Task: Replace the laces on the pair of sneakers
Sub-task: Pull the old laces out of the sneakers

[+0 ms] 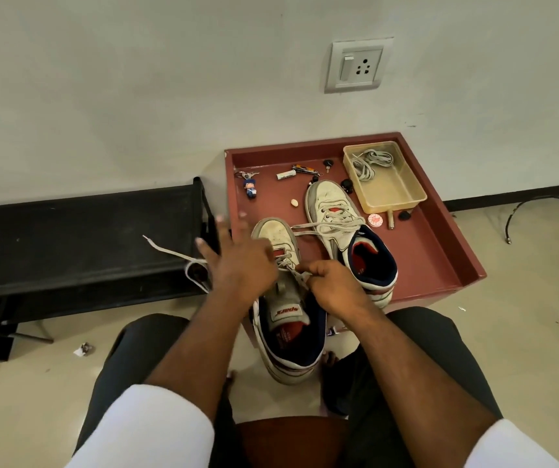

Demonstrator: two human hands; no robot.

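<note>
Head view: one camera only.
Left hand [237, 261]: fingers spread and released, blurred, lace tail [170, 253] trailing just left of it.
Right hand [333, 285]: pinched the lace at the near sneaker [283, 298], directly under both hands.
Far sneaker [342, 228]: beyond the right hand, on the table [440, 251].
Advice: pull each crossing free evenly, steadying the tongue.

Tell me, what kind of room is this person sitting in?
Probably an ordinary indoor room, perhaps in a home or office. A wall socket sits on a plain wall, a black bench stands on a tiled floor, and a reddish tray table holds sneakers, keys and small odds and ends.
</note>
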